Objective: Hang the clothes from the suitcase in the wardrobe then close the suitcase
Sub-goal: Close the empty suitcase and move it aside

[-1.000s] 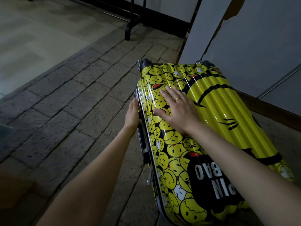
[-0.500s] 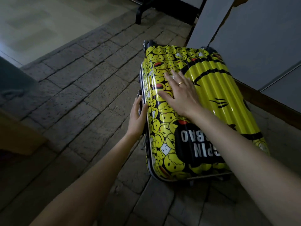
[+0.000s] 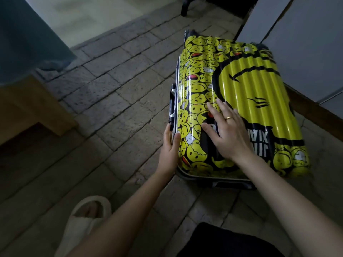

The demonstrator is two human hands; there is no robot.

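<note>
From the head camera, the floor [image 3: 115,101] is made of gray-brown stone blocks laid like bricks, with dark lines between them. Farther back, the floor turns smooth and pale. The room is dim.

The suitcase [image 3: 246,86] lies flat on the stone floor, on the right side of the view. Its lid is down. It is bright yellow with lots of little smiley faces, one big face, and bumpy ridges running along it. A black side handle [image 3: 172,102] sits on its left edge. Just behind it stand gray panels [image 3: 306,43] with a brown wooden strip at the bottom.

The right hand [image 3: 225,131] lies flat on top of the suitcase with its fingers straight and spread. One finger has a gold ring [image 3: 228,117].

The left hand [image 3: 169,145] rests against the left edge of the suitcase, near its close corner. Its fingers are mostly straight and it grips nothing.

At the bottom left, a foot in a white slipper [image 3: 87,217] stands on the floor. On the left are a wooden piece [image 3: 31,106] and a hanging blue-gray cloth [image 3: 27,34].
</note>
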